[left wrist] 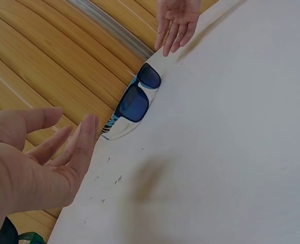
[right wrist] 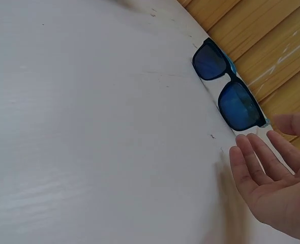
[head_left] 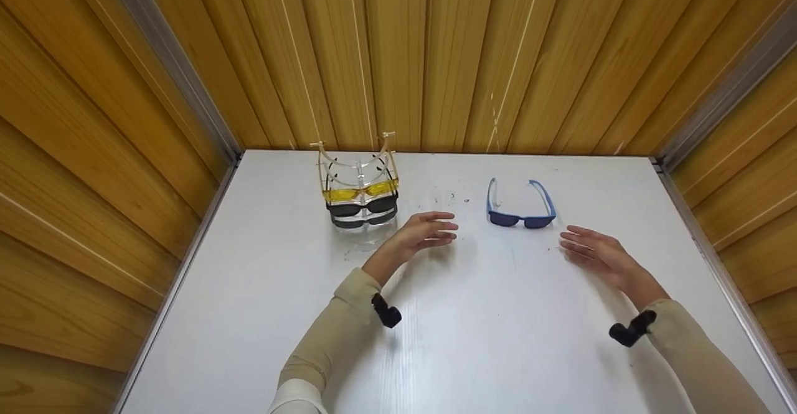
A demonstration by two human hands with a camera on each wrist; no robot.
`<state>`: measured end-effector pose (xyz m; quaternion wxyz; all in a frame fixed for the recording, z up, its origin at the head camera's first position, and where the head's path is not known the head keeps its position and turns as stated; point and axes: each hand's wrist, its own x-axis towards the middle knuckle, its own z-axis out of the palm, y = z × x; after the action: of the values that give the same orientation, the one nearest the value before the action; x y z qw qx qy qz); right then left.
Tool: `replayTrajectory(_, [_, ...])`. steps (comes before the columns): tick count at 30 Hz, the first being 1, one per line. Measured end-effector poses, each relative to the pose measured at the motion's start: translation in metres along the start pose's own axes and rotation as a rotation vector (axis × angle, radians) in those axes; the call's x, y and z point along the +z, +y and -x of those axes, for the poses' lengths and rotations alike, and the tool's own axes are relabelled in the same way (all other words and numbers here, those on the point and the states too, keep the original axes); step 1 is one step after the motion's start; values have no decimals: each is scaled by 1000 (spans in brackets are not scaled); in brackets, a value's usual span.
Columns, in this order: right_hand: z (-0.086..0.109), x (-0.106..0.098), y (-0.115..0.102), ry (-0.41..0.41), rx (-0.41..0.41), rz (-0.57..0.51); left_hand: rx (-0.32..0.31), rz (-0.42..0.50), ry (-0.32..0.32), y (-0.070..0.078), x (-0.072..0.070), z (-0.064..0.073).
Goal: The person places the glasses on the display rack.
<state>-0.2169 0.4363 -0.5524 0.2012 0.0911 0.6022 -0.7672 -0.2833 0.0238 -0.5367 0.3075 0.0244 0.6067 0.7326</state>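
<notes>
Blue-framed sunglasses (head_left: 522, 220) with dark lenses stand on the white table, arms unfolded toward the back wall. My left hand (head_left: 425, 232) hovers to their left, fingers loosely spread and holding nothing. To their right, near the front corner of the frame, is my right hand (head_left: 596, 253), its fingers relaxed and apart from the glasses. Both wrist views show the same pair: the lenses (left wrist: 135, 103) lie beyond the left fingers, and the lenses (right wrist: 240, 107) sit just past the right fingertips.
A clear display stand (head_left: 367, 238) left of my left hand bears several glasses, among them a yellow-lensed pair (head_left: 361, 191) and a black pair (head_left: 363, 207). Wood-look panels (head_left: 398, 59) wall the white table (head_left: 461, 339) at the back and sides.
</notes>
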Motion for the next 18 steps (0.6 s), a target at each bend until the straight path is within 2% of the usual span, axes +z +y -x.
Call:
replayTrajectory(8, [-14, 1, -9, 70, 23, 36, 23, 36, 63, -4, 8, -27])
replayTrajectory(15, [-23, 8, -10, 115, 27, -13, -2, 60, 64, -16, 16, -45])
replayTrajectory(18, [-26, 12, -8, 137, 16, -49, 19, 86, 60, -20, 20, -51])
